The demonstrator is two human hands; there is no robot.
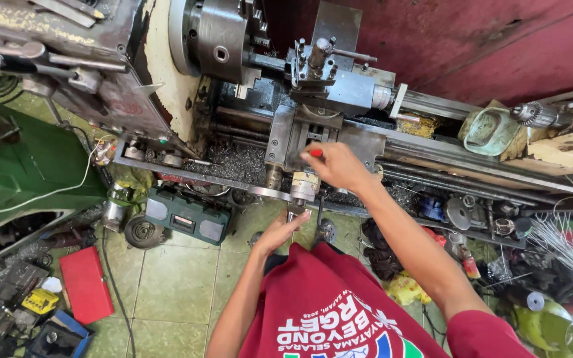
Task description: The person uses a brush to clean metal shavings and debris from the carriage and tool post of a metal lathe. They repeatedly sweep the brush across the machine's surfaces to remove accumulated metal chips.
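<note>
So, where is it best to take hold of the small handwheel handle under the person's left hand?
Take the handle by its short projecting end, from below and in front, where the left hand already touches it. It hangs under the handwheel, free of the carriage. The right hand holds a red-tipped tool above.

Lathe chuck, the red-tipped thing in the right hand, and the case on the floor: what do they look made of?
Lathe chuck: bare steel by its grey, dully shiny machined face. Red-tipped thing pinched by the right hand: the red end looks like plastic or paint; too small to tell. Green case: probably moulded plastic, matte with rounded edges. Left hand reaches a metal handle, silvery.
</note>
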